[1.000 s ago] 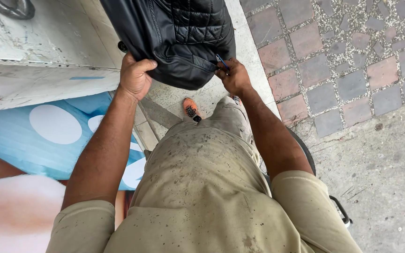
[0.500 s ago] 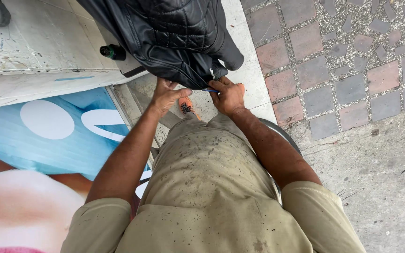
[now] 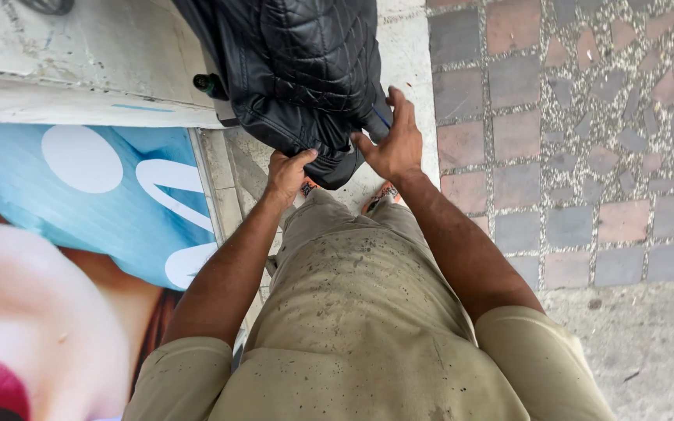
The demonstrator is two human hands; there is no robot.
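Paved ground below; left hand [image 3: 289, 173] gripped black jacket's [image 3: 306, 74] hem at white ledge's [image 3: 79, 97] edge, right hand [image 3: 395, 144] spread wide against it.

— How do your arms sit?

— Both reach forward and down from my shoulders, bare below short sleeves, elbows slightly bent, forearms converging ahead of me.

— And your left hand [image 3: 289, 173]?

— Fingers curled shut in a grip, knuckles up, wrist straight.

— Your right hand [image 3: 393, 140]?

— It's higher and a little further out, fingers spread and extended, thumb pointing toward my left hand, palm facing down.
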